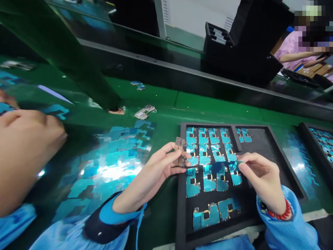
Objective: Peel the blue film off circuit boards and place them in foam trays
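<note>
My left hand (158, 166), a blue band round its wrist, grips a small grey-brown circuit board (180, 141) upright at the left edge of a black tray (182, 215). Between thumb and fingertips, my right hand (265, 177) pinches a piece of blue film (220, 167), which stretches left over the tray. Beneath it lie several circuit boards (192, 184) with shiny blue faces, set out in rows. Two more boards (244, 134) sit in the tray's right compartment. Red beads circle my right wrist.
Blue film sheets (111, 170) cover the green table left of the tray. Loose boards (145, 111) lie behind them. A co-worker's hand (31, 139) is at far left, near a dark green post (85, 73). A second tray (316, 149) stands at right; another person (291, 52) sits beyond.
</note>
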`<action>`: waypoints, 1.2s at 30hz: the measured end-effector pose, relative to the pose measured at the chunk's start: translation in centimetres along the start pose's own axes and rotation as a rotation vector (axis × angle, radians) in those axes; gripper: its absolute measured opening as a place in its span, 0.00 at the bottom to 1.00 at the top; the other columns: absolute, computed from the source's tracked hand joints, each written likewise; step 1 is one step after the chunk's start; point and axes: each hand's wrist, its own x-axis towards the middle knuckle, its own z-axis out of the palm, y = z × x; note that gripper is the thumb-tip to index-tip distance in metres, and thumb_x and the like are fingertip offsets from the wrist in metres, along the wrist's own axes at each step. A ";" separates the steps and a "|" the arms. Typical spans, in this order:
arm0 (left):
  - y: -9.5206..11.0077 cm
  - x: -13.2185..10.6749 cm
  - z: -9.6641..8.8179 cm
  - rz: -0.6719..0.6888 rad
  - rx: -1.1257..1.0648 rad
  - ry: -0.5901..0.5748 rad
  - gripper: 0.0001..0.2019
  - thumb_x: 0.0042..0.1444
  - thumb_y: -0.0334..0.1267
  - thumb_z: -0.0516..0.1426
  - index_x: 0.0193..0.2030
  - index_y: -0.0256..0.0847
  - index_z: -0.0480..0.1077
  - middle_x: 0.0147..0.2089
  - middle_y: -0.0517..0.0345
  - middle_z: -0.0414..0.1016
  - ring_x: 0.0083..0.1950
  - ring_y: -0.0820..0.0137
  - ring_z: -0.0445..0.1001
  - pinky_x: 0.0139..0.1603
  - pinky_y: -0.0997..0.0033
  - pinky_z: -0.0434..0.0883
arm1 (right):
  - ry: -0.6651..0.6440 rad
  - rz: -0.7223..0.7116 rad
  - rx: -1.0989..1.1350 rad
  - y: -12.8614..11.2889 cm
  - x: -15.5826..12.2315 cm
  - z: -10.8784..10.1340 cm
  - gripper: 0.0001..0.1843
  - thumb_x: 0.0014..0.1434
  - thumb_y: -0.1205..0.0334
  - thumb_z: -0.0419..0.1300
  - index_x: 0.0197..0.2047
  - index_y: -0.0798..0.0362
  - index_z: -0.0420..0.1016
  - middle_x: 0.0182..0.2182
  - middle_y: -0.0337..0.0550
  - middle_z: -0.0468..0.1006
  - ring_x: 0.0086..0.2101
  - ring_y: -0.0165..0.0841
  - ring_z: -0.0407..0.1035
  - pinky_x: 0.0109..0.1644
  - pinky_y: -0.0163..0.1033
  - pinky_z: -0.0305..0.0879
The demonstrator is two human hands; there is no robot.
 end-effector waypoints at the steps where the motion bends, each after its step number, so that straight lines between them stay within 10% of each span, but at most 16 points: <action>1: -0.1 -0.1 0.0 0.012 0.055 -0.016 0.11 0.57 0.47 0.59 0.37 0.42 0.69 0.39 0.58 0.75 0.36 0.71 0.75 0.33 0.76 0.74 | -0.005 0.004 0.005 0.1 0.1 0.3 0.04 0.57 0.62 0.66 0.32 0.53 0.77 0.30 0.42 0.77 0.33 0.34 0.74 0.37 0.33 0.73; 7: -1.4 -0.4 0.8 0.163 0.436 0.100 0.19 0.51 0.49 0.63 0.48 0.45 0.75 0.26 0.60 0.74 0.24 0.71 0.73 0.24 0.76 0.72 | 0.022 0.047 0.021 0.7 0.0 0.7 0.05 0.57 0.61 0.66 0.32 0.52 0.77 0.30 0.42 0.77 0.36 0.36 0.74 0.40 0.35 0.73; 14: -2.0 -0.7 2.1 0.133 0.317 -0.014 0.15 0.54 0.45 0.61 0.48 0.49 0.71 0.35 0.60 0.81 0.37 0.67 0.80 0.40 0.74 0.78 | 0.010 0.090 0.030 0.3 -0.3 1.1 0.04 0.55 0.62 0.68 0.31 0.52 0.77 0.29 0.40 0.78 0.34 0.34 0.74 0.38 0.34 0.72; 20: -1.8 -0.8 2.9 0.063 0.203 -0.014 0.11 0.46 0.44 0.64 0.37 0.46 0.73 0.28 0.59 0.80 0.28 0.67 0.79 0.33 0.72 0.80 | -0.054 0.106 0.051 -0.2 0.0 1.8 0.04 0.55 0.64 0.67 0.30 0.52 0.77 0.28 0.38 0.77 0.31 0.31 0.72 0.42 0.37 0.73; 36: -1.8 -1.9 2.9 -0.017 0.117 -0.021 0.21 0.43 0.42 0.67 0.48 0.49 0.77 0.33 0.55 0.82 0.36 0.57 0.81 0.40 0.61 0.80 | -0.084 0.222 0.078 -0.4 0.3 2.7 0.08 0.51 0.60 0.71 0.28 0.53 0.79 0.26 0.39 0.79 0.26 0.31 0.74 0.34 0.35 0.78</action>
